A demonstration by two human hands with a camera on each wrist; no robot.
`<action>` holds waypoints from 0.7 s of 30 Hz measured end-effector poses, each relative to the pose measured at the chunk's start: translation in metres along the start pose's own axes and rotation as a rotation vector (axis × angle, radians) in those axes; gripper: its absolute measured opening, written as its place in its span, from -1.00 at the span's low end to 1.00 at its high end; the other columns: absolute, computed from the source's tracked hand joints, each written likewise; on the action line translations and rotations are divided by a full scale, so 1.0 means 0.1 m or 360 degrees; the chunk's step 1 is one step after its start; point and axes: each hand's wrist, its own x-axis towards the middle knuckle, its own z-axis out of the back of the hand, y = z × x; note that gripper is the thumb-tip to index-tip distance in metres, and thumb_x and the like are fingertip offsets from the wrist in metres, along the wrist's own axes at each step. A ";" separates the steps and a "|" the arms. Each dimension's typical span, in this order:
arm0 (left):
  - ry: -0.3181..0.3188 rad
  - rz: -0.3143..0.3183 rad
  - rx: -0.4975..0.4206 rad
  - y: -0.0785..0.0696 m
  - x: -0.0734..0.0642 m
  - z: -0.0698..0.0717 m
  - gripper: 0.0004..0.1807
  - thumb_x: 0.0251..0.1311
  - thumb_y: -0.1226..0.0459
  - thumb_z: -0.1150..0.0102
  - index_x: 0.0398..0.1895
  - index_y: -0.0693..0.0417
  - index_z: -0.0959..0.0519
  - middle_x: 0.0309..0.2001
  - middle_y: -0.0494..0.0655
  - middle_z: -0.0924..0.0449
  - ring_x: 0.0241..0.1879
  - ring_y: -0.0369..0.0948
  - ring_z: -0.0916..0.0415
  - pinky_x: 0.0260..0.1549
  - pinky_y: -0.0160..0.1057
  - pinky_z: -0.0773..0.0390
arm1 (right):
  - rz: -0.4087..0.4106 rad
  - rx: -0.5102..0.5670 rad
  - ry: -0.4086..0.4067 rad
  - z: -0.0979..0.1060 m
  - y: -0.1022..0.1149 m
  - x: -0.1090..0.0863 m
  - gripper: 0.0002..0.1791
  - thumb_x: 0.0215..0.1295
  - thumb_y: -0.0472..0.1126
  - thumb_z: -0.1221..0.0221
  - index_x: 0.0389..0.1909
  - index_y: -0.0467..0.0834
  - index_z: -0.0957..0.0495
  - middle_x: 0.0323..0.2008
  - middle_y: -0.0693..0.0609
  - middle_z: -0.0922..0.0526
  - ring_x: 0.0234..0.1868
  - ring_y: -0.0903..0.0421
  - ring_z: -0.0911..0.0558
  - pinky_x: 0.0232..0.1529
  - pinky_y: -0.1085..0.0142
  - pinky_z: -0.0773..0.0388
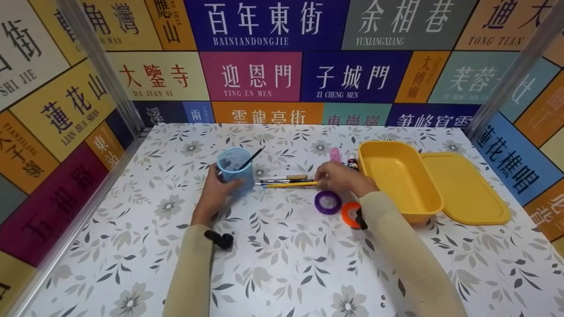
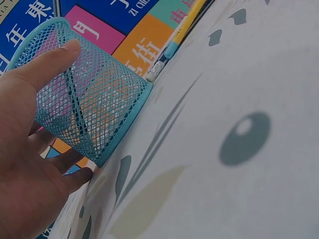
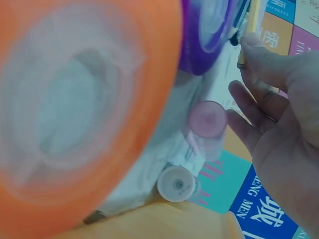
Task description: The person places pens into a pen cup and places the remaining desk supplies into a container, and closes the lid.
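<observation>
My left hand (image 1: 214,190) grips the light-blue mesh pen cup (image 1: 241,181), its thumb lying across the near side. A dark pencil (image 1: 252,157) leans inside the cup, its end sticking out over the rim. My right hand (image 1: 340,175) pinches one end of a yellow pen (image 1: 291,185) between thumb and finger, as the right wrist view shows. The pen's light-blue end (image 2: 172,49) points toward the cup's base. Alongside lie several other pens, among them a white-and-gold one (image 1: 296,177), partly hidden by the yellow pen.
A purple tape roll (image 1: 318,203) and an orange tape roll (image 1: 346,214) lie near my right wrist. Beyond that hand stand a pink bottle (image 1: 335,153) and a small white-capped bottle (image 3: 177,184). A yellow box (image 1: 398,160) and its lid (image 1: 473,187) are at the right.
</observation>
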 end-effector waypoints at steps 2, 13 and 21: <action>0.0001 0.0005 -0.0002 0.00 0.01 0.00 0.08 0.01 0.07 -0.54 0.52 -0.03 -0.04 0.51 -0.01 -0.19 0.57 -0.08 -0.07 0.56 -0.08 -0.14 | 0.0013 -0.0022 -0.0007 0.01 0.01 -0.01 -0.79 0.47 -0.18 -0.13 0.04 0.01 -0.63 0.04 0.01 -0.66 0.03 -0.01 -0.58 0.29 0.03 -0.55; -0.0009 0.0086 0.0010 -0.01 0.03 0.00 0.11 -0.01 0.08 -0.54 0.53 -0.10 -0.02 0.53 -0.06 -0.17 0.57 -0.08 -0.04 0.57 -0.06 -0.09 | 0.0126 0.0071 -0.0118 -0.03 -0.02 -0.05 -0.85 0.46 -0.14 -0.16 -0.04 0.04 -0.61 0.04 0.02 -0.63 0.08 0.01 -0.56 0.37 0.01 -0.48; -0.0002 0.0070 0.0007 0.01 0.03 0.00 0.07 0.03 0.09 -0.52 0.53 -0.10 -0.03 0.52 -0.04 -0.17 0.57 -0.05 -0.07 0.55 -0.03 -0.17 | 0.0283 0.0466 -0.0278 -0.05 -0.03 -0.05 -0.78 0.40 -0.10 -0.23 -0.06 -0.11 -0.64 -0.02 -0.08 -0.68 0.03 -0.02 -0.62 0.19 0.12 -0.61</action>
